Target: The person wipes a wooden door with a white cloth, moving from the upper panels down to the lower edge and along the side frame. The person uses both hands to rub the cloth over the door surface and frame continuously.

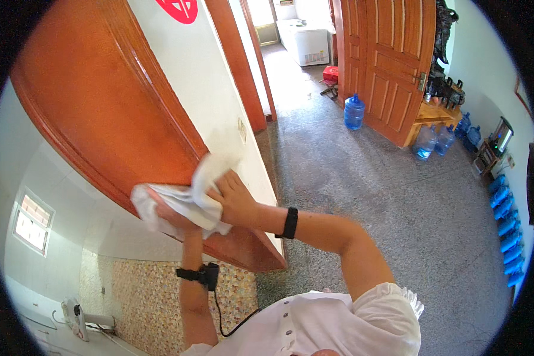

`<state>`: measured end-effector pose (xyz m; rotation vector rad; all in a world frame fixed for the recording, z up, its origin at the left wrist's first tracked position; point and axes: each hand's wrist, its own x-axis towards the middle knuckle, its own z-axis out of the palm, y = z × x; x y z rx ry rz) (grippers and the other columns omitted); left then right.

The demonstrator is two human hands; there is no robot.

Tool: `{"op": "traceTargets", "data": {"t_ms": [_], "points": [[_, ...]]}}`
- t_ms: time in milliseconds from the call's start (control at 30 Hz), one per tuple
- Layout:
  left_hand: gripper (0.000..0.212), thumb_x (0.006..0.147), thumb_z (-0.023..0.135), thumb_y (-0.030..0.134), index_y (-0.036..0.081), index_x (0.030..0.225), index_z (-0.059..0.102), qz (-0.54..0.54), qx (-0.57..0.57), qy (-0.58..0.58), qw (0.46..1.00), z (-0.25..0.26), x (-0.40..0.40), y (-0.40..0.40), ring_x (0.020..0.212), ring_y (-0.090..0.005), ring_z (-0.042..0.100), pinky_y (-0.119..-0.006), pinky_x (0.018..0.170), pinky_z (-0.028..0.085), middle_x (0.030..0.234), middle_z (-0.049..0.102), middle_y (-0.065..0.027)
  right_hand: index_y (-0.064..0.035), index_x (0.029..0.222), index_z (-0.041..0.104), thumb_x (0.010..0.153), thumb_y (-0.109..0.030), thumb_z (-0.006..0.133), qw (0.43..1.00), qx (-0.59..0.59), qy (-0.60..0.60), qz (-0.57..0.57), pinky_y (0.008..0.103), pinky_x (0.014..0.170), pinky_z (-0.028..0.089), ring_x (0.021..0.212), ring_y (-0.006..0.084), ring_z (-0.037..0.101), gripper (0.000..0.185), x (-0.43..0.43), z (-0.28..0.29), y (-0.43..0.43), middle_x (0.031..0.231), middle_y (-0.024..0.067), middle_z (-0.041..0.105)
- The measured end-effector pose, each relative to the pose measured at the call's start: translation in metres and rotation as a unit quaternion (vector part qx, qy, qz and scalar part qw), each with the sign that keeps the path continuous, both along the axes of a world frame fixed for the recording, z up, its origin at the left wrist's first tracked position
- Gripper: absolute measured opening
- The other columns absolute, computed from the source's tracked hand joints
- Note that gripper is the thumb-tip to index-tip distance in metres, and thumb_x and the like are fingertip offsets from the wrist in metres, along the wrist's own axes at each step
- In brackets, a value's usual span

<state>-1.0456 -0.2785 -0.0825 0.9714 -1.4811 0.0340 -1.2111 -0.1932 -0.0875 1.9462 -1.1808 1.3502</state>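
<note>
A white cloth (184, 204) is bunched between my two hands in front of a reddish-brown wooden door frame (129, 133). My left hand (175, 216) is partly wrapped in the cloth, its fingers mostly hidden under the folds. On the other side, my right hand (236, 200) grips the cloth's right part, which stands up blurred above the fingers. Whether the cloth touches the wood cannot be told. Both wrists wear black bands, and a small black device with a cable sits on the left one.
A white wall (196, 80) runs beside the frame. Further off are an open wooden door (391, 66), a blue water jug (354, 112), more jugs (426, 142) by a wooden stand, and a white chest freezer (309, 44). Stacked blue items (509, 231) line the right wall. Pebble-patterned flooring (147, 298) lies lower left.
</note>
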Motion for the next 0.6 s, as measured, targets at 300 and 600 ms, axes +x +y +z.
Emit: {"op": "traceTargets", "data": {"t_ms": [300,600], "points": [[0.072,0.104,0.053,0.049,0.006,0.157,0.030,-0.138,0.172,0.018,0.975,-0.264,0.025,-0.047,0.123,-0.0229,0.053,-0.039,0.106,0.043,0.145,0.049,-0.0148,-0.0068,0.142,0.054,0.077,-0.022,0.072,0.988,0.153,0.006,0.020,0.0603,0.125,0.019,0.148,0.0501,0.030,0.070,0.001,-0.153,0.025,0.152,0.0310,0.036],[0.090,0.090,0.069,0.026,0.009,0.164,0.020,0.047,-0.119,-0.154,0.980,0.018,0.020,0.005,0.098,-0.0324,0.057,-0.045,0.090,0.044,0.106,0.055,-0.0156,-0.0045,0.130,0.056,0.064,-0.018,0.080,0.997,0.039,0.063,-0.034,0.0545,0.109,0.038,0.116,0.0420,0.051,0.071,-0.008,0.031,0.027,0.116,0.0215,0.052]]}}
